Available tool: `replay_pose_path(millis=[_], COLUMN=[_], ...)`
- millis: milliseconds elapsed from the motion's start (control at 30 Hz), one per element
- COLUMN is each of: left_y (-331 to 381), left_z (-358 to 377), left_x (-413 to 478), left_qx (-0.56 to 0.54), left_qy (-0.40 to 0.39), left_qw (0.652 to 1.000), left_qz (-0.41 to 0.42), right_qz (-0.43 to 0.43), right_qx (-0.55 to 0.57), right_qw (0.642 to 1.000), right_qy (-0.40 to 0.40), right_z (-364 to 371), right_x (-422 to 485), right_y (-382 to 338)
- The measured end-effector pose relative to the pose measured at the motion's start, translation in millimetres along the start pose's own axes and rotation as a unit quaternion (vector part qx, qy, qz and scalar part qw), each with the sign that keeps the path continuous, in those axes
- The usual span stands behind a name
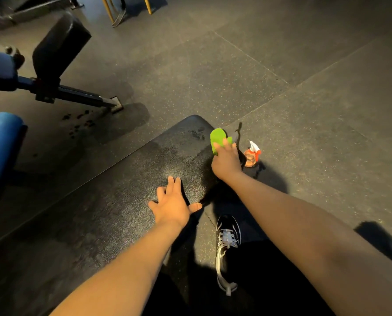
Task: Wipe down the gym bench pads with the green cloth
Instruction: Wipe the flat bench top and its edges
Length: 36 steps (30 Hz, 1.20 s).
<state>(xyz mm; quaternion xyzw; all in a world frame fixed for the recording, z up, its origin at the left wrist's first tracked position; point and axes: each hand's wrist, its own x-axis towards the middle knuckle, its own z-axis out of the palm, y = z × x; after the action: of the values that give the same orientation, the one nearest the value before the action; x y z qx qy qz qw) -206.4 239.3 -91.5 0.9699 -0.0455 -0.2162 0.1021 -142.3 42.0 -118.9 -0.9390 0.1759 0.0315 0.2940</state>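
A: Start big. The bench pad [112,201], long and black, runs from near left to far centre. Sheen and wet patches along it, darker streaks toward the far end. Reads as sprayed, part-wiped.

B: Second bench [53,55] far left, back pad tilted up, steel foot on the rubber floor [304,87]. Dark drips on the floor beside that foot. It looks untouched by the cloth, though that's a guess.

A: Blue roller [3,144] at the left edge, just off the near bench. Shoe [227,247] on the floor to the right of the pad, so the person stands on the right side and leans over.

B: Hands. Left hand [173,205] is flat and spread on the pad's right edge, fingers splayed, holding nothing. Probably bracing the lean.

A: Right hand [227,160] is out at the far right corner, fingers closed over the green cloth [217,136], pressing it onto the pad's edge. Cloth is bunched, half pokes out beyond the fingers.

B: Smallest: spray bottle [252,156] upright on the floor just right of that hand, near but apart. Parked within reach, I'd say, for re-wetting.

A: Judgement: corner and edge stroke in hand; second bench yet to do.
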Motion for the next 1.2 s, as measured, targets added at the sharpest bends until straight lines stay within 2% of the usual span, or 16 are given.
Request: replay_pose_path(millis=[100, 200, 300, 400, 500, 600, 667, 733, 933, 1033, 1100, 1200], left_y=[-1.3, -9.4, -23.8, -37.2, -39.9, -37.4, -36.7, -35.9, -30.0, -31.8, -36.6, -44.2], left_z=[2.7, 1.7, -5.1, -5.1, -1.7, -2.1, -1.5, -0.2, -2.5, -3.1, -2.7, -4.4], left_x=[1.1, 2.7, 5.1, 2.3, 1.4, 4.2, 4.6, 3.5, 2.7, -1.5, -3.0, -3.3], left_qx=[-0.004, -0.022, -0.03, -0.021, -0.031, -0.042, -0.043, -0.04, -0.046, -0.042, -0.031, -0.012], left_qy=[-0.001, 0.02, 0.049, 0.038, 0.023, 0.014, 0.012, 0.009, -0.012, -0.006, -0.001, -0.003], left_qw=[1.0, 0.999, 0.998, 0.999, 0.999, 0.998, 0.998, 0.998, 0.997, 0.998, 0.999, 1.0], left_qz=[0.001, 0.026, 0.028, -0.03, -0.033, -0.033, -0.039, -0.044, -0.056, -0.047, -0.039, -0.02], right_qz=[-0.076, -0.181, -0.218, -0.189, -0.071, 0.019, 0.015, -0.036, -0.203, -0.237, -0.22, -0.103], right_qx=[0.015, 0.041, 0.022, -0.015, -0.008, -0.007, -0.018, -0.01, -0.023, -0.069, -0.088, -0.082], right_qw=[0.997, 0.977, 0.965, 0.976, 0.996, 1.0, 1.0, 0.999, 0.974, 0.963, 0.967, 0.99], right_qy=[-0.021, -0.109, -0.141, -0.107, -0.044, -0.017, 0.003, 0.004, -0.098, -0.11, -0.092, -0.058], right_z=[17.9, 32.7, 31.5, 15.6, -5.7, -8.5, 0.7, 11.9, 34.8, 33.3, 27.3, 9.6], right_x=[-25.3, -52.4, -57.6, -35.3, -8.2, -4.0, -13.1, -30.9, -87.1, -91.2, -70.6, -31.7], right_y=[-25.8, -36.5, -28.8, -11.4, 11.4, 12.2, -0.6, -14.4, -34.6, -26.5, -15.4, -0.3])
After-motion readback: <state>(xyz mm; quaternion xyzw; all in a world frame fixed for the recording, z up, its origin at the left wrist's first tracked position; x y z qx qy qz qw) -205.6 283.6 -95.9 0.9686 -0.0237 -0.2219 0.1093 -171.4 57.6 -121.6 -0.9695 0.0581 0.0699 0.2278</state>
